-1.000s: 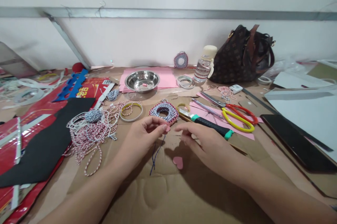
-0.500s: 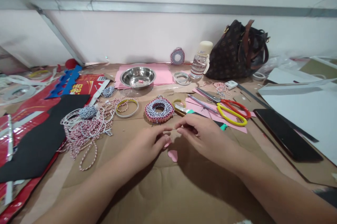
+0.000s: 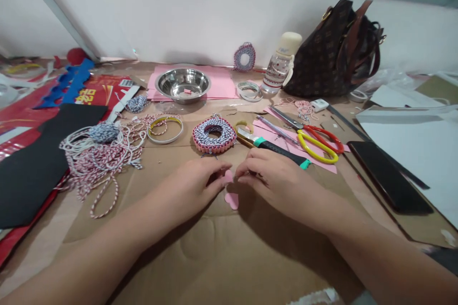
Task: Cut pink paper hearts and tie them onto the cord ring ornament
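Observation:
My left hand (image 3: 205,178) pinches a small pink paper piece (image 3: 229,177) between thumb and fingertips. Just below it is a pink paper heart (image 3: 232,201); whether it lies on the cardboard or hangs from the held piece, I cannot tell. Close by on the right, my right hand (image 3: 265,171) is closed in a pinch, its tips almost at the pink piece. Anything in those tips is too small to make out. Beyond both hands sits a ring (image 3: 214,134) wrapped in blue-and-white cord with a pink edge.
Tangled cord (image 3: 96,162) and a tape roll (image 3: 165,130) lie left. A utility knife (image 3: 282,151), scissors (image 3: 318,142) and a phone (image 3: 390,176) lie right. Behind stand a steel bowl (image 3: 183,84), a bottle (image 3: 279,64) and a handbag (image 3: 332,52).
The camera view has tilted down and shifted slightly. My left hand's pink piece now shows more, turned up between the fingertips, and my right fingertips are nearer to it.

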A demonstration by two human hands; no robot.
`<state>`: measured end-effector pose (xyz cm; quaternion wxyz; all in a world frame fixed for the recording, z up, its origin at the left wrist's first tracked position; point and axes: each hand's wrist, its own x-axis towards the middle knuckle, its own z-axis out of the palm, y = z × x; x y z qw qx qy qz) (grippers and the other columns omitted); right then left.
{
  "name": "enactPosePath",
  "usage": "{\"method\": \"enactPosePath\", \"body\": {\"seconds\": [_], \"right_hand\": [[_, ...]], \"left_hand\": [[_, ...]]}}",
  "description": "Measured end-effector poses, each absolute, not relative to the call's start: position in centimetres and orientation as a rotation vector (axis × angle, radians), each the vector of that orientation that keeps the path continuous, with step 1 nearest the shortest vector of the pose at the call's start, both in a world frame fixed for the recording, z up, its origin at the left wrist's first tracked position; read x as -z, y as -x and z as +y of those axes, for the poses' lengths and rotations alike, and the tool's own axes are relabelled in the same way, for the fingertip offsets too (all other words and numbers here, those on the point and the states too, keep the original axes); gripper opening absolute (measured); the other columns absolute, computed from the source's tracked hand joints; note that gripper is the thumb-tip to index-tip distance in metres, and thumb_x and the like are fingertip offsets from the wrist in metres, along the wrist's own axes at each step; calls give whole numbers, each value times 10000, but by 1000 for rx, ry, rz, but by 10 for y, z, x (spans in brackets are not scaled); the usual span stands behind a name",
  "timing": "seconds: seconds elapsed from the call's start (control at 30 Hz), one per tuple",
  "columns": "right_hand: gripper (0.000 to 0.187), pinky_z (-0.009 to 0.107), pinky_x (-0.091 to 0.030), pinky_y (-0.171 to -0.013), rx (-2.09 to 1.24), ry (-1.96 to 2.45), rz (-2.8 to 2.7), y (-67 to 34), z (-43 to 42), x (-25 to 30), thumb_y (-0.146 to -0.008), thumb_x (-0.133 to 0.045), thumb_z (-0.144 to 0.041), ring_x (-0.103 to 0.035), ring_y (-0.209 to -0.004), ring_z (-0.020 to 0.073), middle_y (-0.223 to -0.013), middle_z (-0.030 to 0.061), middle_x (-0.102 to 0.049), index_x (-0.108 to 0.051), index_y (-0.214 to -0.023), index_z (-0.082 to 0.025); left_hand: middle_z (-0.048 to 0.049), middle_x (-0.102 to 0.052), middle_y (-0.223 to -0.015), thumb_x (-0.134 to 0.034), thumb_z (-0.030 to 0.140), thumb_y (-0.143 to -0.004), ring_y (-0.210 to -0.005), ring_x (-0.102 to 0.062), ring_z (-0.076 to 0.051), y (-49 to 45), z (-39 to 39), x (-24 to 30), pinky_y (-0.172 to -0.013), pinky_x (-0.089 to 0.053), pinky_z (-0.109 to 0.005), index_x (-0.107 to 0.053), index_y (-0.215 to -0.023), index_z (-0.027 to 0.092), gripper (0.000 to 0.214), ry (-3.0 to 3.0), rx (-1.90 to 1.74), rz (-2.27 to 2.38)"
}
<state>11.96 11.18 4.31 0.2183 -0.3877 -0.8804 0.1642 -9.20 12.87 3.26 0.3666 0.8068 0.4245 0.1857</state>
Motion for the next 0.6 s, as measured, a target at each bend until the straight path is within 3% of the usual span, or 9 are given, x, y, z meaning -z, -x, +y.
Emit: {"method": "enactPosePath", "body": {"seconds": [0.1,0.33,0.6], "right_hand": [[169,282,-439,-751,-370,996,-2452,-119,113,-41,-965,-551,-123,-560,-833,156,-867,30,-623,-699,-905,-176],[173,328,-392,-759,-242,992,-2566,-117,110,-33,-969,-521,-109,-466,-863,197,-927,64,-556,-666,-890,-162],[230,358,-366,-778,-293,969,-2668,-110,106,-32,-980,-456,-79,-436,-868,208,-935,71,-542,-635,-863,-164]], "left_hand": [[-61,-764,-986,-490,238,-942,-875,-678,-238,91,128,-32,-722,-446,-307,-721,-1019,228,244,-2153,-397,1088],[-29,-760,-878,-512,206,-908,-766,-665,-218,84,131,-33,-637,-411,-290,-704,-880,223,195,-2158,-350,1117],[-44,-746,-859,-525,165,-865,-801,-662,-223,82,129,-35,-700,-445,-297,-697,-801,219,192,-2142,-376,1124]]}}
